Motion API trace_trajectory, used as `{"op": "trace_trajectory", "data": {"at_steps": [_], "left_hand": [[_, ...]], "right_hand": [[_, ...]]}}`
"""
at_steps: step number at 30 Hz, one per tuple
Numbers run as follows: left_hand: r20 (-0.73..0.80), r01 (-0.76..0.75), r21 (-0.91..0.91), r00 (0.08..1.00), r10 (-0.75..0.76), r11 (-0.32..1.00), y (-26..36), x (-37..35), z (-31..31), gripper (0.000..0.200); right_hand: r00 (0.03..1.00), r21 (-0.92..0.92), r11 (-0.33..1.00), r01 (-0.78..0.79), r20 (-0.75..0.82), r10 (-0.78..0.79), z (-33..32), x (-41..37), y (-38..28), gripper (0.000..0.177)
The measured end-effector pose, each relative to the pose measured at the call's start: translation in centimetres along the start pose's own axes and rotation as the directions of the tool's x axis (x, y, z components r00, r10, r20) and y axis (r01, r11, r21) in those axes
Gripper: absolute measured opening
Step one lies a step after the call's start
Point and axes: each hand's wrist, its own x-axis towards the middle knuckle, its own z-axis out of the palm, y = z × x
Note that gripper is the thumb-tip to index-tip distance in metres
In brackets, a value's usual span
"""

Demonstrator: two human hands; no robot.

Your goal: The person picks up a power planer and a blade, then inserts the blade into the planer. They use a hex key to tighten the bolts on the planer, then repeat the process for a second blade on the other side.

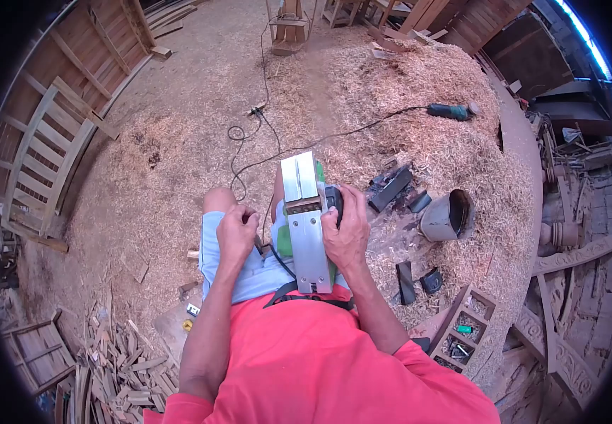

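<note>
An electric hand planer (308, 247) rests upside down on my lap, its metal sole facing up and its cutter slot across the middle. My right hand (347, 230) grips the planer's right side near the black knob. To the left of the planer, my left hand (238, 230) is raised over my thigh with thumb and fingertips pinched together; whatever is between them is too small to make out. The planer's black cord (282, 261) runs beside its left side.
Wood shavings cover the floor. An angle grinder (451, 112) lies on a shavings heap, its cord crossing ahead. To the right are a metal can (447, 215), black blocks (391, 189) and a compartmented wooden box (463, 328). Scrap wood (125, 371) lies lower left.
</note>
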Motion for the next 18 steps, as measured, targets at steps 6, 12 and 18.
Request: {"op": "trace_trajectory", "data": {"at_steps": [6,12,18], "left_hand": [[0.267,0.211,-0.724,0.964,-0.016,0.657,2.7,-1.7,6.2,0.048],[0.389,0.297,-0.733,0.921,0.02,0.612,7.5,-3.2,2.4,0.051],[0.248,0.121,-0.55,0.968,0.023,0.826,10.8,-5.7,-0.5,0.053]], "right_hand": [[1.0,0.017,1.0,-0.018,-0.014,0.018,0.2,0.0,-0.1,0.05],[0.999,0.103,0.994,-0.043,-0.022,0.045,-1.1,1.2,0.2,0.048],[0.985,0.316,0.933,-0.172,0.059,0.162,-3.7,1.4,-0.3,0.041]]}}
